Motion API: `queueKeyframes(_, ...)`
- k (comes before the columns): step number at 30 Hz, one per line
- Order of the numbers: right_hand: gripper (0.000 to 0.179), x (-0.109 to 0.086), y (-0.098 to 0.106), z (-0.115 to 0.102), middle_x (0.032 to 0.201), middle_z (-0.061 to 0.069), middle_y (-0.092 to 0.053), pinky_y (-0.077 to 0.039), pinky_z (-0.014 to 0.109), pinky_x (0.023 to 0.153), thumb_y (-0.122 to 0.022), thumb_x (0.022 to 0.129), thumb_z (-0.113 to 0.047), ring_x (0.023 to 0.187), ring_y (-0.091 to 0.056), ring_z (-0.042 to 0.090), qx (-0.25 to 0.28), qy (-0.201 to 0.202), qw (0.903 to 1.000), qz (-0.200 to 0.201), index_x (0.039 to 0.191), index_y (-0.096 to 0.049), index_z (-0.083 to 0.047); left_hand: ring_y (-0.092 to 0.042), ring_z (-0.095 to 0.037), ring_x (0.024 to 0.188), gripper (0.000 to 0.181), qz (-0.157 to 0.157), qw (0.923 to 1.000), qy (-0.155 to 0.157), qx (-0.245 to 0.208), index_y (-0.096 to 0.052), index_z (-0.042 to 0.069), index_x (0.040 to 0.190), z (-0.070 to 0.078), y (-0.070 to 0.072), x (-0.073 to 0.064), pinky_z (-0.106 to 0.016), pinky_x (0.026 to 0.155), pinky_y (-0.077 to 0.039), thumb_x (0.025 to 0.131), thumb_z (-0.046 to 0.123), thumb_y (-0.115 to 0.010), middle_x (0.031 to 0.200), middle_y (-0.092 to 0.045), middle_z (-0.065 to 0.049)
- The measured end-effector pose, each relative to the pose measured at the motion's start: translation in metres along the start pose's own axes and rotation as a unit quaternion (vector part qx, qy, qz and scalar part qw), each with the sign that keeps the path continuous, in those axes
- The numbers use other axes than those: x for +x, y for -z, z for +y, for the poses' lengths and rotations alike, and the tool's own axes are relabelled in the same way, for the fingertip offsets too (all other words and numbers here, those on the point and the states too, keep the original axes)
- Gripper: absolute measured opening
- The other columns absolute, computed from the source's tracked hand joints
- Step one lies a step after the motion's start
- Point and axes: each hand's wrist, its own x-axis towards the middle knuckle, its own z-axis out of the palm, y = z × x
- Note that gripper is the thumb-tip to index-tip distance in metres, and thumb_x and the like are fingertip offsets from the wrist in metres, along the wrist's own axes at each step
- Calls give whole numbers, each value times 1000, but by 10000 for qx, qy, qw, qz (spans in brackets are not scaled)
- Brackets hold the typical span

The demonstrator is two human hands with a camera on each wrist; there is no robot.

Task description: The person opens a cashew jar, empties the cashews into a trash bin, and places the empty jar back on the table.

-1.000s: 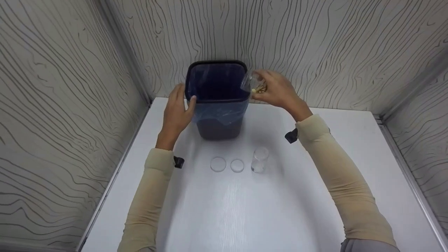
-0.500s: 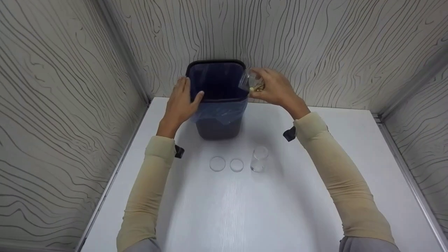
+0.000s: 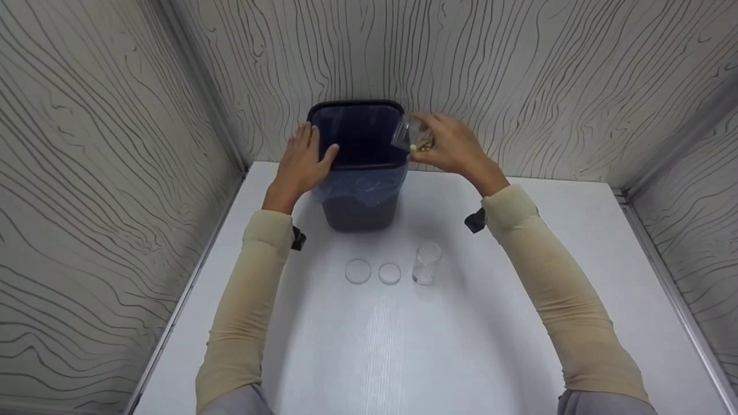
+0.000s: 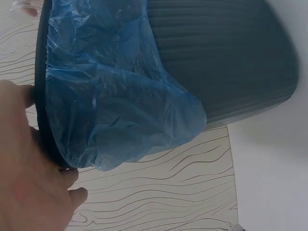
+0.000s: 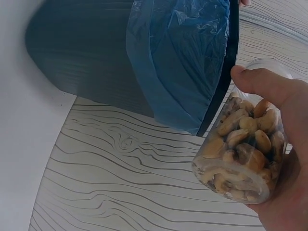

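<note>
A dark bin (image 3: 358, 214) lined with a blue plastic bag (image 3: 364, 185) stands against the back wall. My left hand (image 3: 301, 164) grips the rim at its front left corner, thumb over the inside and fingers down the outside. At the right side of the rim, my right hand (image 3: 455, 147) holds a clear jar (image 5: 233, 187) tilted with its mouth towards the bin. Mixed nuts (image 5: 248, 134), tan and brown, fill much of the jar. The right thumb lies near the jar's mouth, close by the bin's rim.
Two clear round lids (image 3: 358, 271) lie flat on the white table (image 3: 357, 346) in front of the bin. Right of them stands a second clear jar (image 3: 425, 271). Wood-grain patterned walls (image 3: 519, 75) close in the table at the back and sides.
My left hand has slid forward and a little right, taking a firmer hold over the bin's rim. The jar in my right hand has shifted slightly left, towards the bin's opening.
</note>
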Motion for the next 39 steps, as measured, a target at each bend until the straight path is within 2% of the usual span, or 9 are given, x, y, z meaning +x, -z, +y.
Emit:
queueKeyframes(9, 85, 0, 1, -1, 136, 12, -65, -51, 58, 106, -86, 87, -39, 124, -61, 35, -6, 33, 10000, -67, 160, -47, -21, 3, -36, 168, 85, -40, 9991, -42, 423, -6, -4, 169, 0, -1, 5, -49, 137, -1, 114, 58, -26, 179, 2, -23)
queueKeyframes(29, 85, 2, 4, -3, 140, 12, -65, -47, 59, 112, -84, 89, -40, 131, -58, 35, -243, 154, 9995, -164, 162, -45, -20, 4, -37, 168, 83, -177, 9984, 57, 527, -5, -5, 169, 5, 1, 7, -49, 137, 0, 114, 54, -25, 178, 2, -25)
queueKeyframes(39, 86, 2, 8, -3, 140, 11, -66, -49, 58, 111, -85, 89, -41, 130, -59, 36, -391, 169, 9989, -189, 161, -46, -18, 1, -39, 168, 84, -144, 9979, 32, 625, -6, -6, 168, 5, 1, 8, -49, 137, 0, 114, 55, -24, 178, 2, -25)
